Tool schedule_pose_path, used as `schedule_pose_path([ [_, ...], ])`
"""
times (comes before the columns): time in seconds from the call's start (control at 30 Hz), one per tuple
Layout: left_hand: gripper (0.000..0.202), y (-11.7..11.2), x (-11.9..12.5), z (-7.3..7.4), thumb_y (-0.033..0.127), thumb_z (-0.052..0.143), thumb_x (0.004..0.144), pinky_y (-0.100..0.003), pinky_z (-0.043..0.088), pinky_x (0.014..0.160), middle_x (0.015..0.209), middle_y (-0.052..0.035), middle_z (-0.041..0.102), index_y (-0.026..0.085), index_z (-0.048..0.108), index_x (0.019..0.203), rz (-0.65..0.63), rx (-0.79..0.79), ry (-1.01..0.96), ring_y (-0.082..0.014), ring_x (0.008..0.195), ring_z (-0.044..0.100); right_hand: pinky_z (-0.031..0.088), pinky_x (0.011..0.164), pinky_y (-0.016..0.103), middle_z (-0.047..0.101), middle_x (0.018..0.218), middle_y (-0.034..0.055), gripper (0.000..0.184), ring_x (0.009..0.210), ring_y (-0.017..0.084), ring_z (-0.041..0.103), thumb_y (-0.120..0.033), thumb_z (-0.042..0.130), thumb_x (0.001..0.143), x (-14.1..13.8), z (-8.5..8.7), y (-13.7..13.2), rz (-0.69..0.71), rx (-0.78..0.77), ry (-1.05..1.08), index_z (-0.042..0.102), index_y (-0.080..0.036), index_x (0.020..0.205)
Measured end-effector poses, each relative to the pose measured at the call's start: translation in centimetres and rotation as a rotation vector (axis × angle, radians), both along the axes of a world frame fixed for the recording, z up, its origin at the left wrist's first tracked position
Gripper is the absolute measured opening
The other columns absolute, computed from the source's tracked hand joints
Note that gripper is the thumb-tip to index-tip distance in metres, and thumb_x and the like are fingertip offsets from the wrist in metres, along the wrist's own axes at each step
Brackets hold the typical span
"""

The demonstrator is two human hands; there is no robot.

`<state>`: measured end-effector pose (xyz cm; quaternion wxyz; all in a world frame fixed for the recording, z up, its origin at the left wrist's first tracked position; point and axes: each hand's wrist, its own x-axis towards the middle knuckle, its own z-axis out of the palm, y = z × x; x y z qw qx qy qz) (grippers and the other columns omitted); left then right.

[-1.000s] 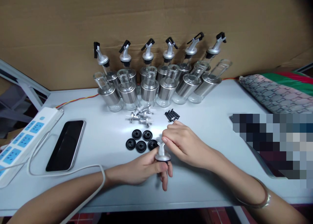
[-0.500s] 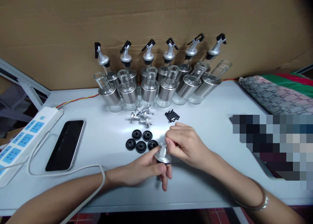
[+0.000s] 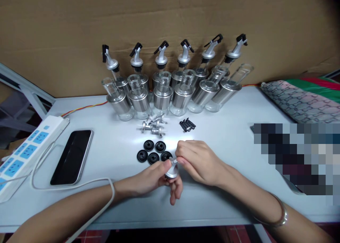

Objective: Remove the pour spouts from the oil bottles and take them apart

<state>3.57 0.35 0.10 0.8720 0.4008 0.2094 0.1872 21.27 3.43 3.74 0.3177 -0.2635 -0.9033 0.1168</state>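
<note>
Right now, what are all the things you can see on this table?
bottles: twelve, glass and silver, two rows at back, back six with spouts
rubber rings: five, black, mid-table
loose spouts: small pile, silver, before the bottles
clips: small pile, black, right of the loose spouts
phone: one, black, left
power strip: one, white and blue, far left
cloth: one, grey patterned, right
spout cap: one, silver, between both hands
left hand: one, holds the spout cap
right hand: one, pinches its tip

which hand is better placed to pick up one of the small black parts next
Right, probably. The right hand lies just in front of the small black parts, only pinching the spout tip, while the left hand grips the silver pourer cap.
</note>
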Motion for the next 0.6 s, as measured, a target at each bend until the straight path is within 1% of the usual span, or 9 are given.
schedule_pose_path([
  [0.13,0.065,-0.14,-0.06,0.31,0.076,0.035,0.081,-0.028,0.043,0.064,0.065,-0.0016,0.056,0.014,0.051,0.077,0.008,0.077,0.028,-0.0122,0.053,0.054,0.031,0.050,0.024,0.041,0.057,-0.0026,0.037,0.050,0.012,0.035,-0.023,0.028,0.098,0.09,0.05,-0.04,0.018,-0.041,0.031,0.041,-0.020,0.064],
  [0.33,0.066,-0.15,-0.14,0.69,0.077,0.031,0.082,-0.032,0.043,0.076,0.068,-0.0023,0.055,0.014,0.052,0.082,-0.021,0.154,0.101,-0.0137,0.062,0.055,0.030,0.050,0.023,0.041,0.055,-0.0033,0.032,0.049,0.010,0.035,-0.016,0.035,0.093,0.08,0.46,-0.30,0.035,-0.090,0.058,0.040,-0.020,0.062],
  [0.5,0.064,-0.05,-0.09,0.71,0.076,0.035,0.081,-0.031,0.044,0.072,0.073,-0.0022,0.053,0.014,0.052,0.083,-0.008,0.137,0.099,-0.0137,0.063,0.055,0.030,0.050,0.023,0.040,0.054,-0.0039,0.032,0.048,0.010,0.034,-0.015,0.035,0.092,0.13,0.63,-0.32,0.024,-0.099,0.044,0.040,-0.020,0.061],
  [0.6,0.063,-0.04,-0.14,0.58,0.075,0.035,0.083,-0.029,0.043,0.069,0.071,-0.0018,0.054,0.014,0.053,0.081,-0.007,0.140,0.096,-0.0121,0.060,0.053,0.030,0.049,0.023,0.040,0.052,-0.0045,0.033,0.047,0.009,0.033,-0.016,0.035,0.093,0.22,0.68,-0.23,0.014,-0.108,0.037,0.040,-0.020,0.060],
])
